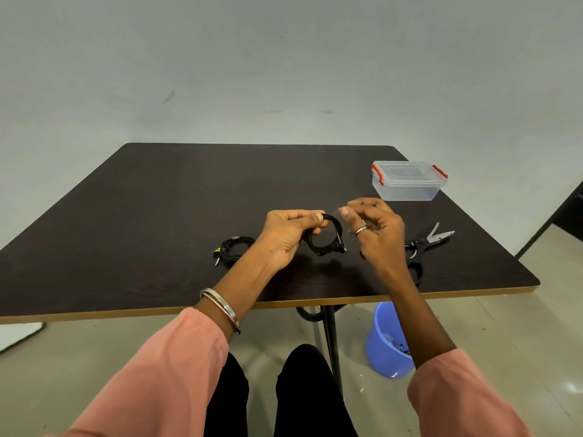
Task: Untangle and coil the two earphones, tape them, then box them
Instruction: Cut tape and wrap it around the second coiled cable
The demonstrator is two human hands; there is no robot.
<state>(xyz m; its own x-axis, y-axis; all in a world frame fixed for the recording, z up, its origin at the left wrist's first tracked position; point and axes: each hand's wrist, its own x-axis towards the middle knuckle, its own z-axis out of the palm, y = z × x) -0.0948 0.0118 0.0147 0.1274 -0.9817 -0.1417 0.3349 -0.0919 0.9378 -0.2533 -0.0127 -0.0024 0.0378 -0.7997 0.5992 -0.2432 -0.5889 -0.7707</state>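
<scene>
- Earphones: one black coil (pixel 325 236) held just above the table (pixel 157 216) at centre frame, gripped at its upper left rim by the left hand (pixel 288 233), thumb on top and fingers curled under.
- Coil stood nearly on edge, open ring facing the camera, long axis running upper left to lower right; a straight stub, perhaps the plug, down its right side.
- Second coil (pixel 235 249) lying flat on the table, left of centre, plug tip pointing to lower left, well apart from the first.
- Right hand (pixel 375 230) just right of the held coil, not touching it; fingers curled, thumb and forefinger drawn together as if pinching a clear strip of tape, too faint to confirm.
- Step in hand, by judgement: taping the held coil.
- Next move calls for wrapping the strip round the bundled strands while keeping the loops pinched tight.
- Scissors (pixel 426 244) lying open at right; lidded clear box (pixel 408 181) with red clips at upper right, closed.
</scene>
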